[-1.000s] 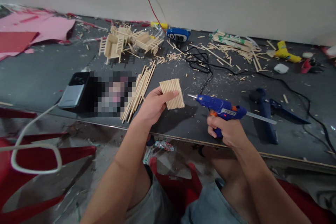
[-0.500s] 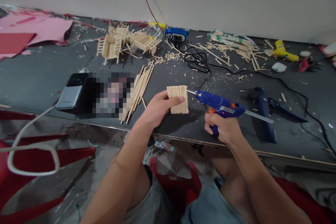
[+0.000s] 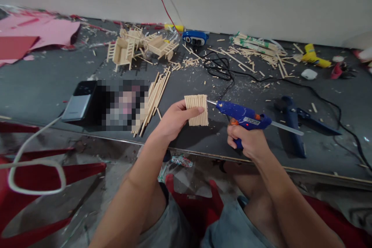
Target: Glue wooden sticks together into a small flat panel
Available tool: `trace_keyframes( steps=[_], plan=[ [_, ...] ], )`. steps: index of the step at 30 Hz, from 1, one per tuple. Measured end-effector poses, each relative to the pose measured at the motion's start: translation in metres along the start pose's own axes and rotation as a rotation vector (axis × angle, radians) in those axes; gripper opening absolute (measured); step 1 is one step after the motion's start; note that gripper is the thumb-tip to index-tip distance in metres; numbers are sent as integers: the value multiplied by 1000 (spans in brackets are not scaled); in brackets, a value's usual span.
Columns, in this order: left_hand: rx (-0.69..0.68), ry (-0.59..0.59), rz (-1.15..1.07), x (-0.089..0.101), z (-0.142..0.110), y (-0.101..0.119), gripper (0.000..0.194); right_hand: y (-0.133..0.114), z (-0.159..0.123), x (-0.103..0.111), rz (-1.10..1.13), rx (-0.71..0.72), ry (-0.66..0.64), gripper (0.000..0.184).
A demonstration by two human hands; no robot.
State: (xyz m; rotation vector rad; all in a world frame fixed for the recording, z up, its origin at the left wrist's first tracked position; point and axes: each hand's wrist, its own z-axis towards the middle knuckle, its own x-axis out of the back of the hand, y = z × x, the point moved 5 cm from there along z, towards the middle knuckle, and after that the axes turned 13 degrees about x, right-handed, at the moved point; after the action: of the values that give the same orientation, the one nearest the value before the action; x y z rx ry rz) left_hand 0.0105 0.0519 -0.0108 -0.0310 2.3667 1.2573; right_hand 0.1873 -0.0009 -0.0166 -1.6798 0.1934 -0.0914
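The left hand (image 3: 176,119) reaches in from the near left, thumb across the front of a stick panel (image 3: 197,117), fingers behind, holding it over the near side of the table (image 3: 190,81). The right hand (image 3: 246,138), forearm angled in from the near right, wraps round the grip of a glue gun (image 3: 236,112), nozzle pointing left at the far part of the panel's right edge. Loose sticks (image 3: 157,92) lie left of the panel; a blue tool (image 3: 293,124) lies right.
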Motion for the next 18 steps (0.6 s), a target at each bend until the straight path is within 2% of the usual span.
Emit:
trace_keyframes(
  steps=[13,18],
  plan=[
    [-19,11,-12,4,0,2,23,6,-1,3,-81,-17,-35,16],
    [-67,78,8,15,-1,9,22,8,4,8,-4,-30,-44,20]
  ],
)
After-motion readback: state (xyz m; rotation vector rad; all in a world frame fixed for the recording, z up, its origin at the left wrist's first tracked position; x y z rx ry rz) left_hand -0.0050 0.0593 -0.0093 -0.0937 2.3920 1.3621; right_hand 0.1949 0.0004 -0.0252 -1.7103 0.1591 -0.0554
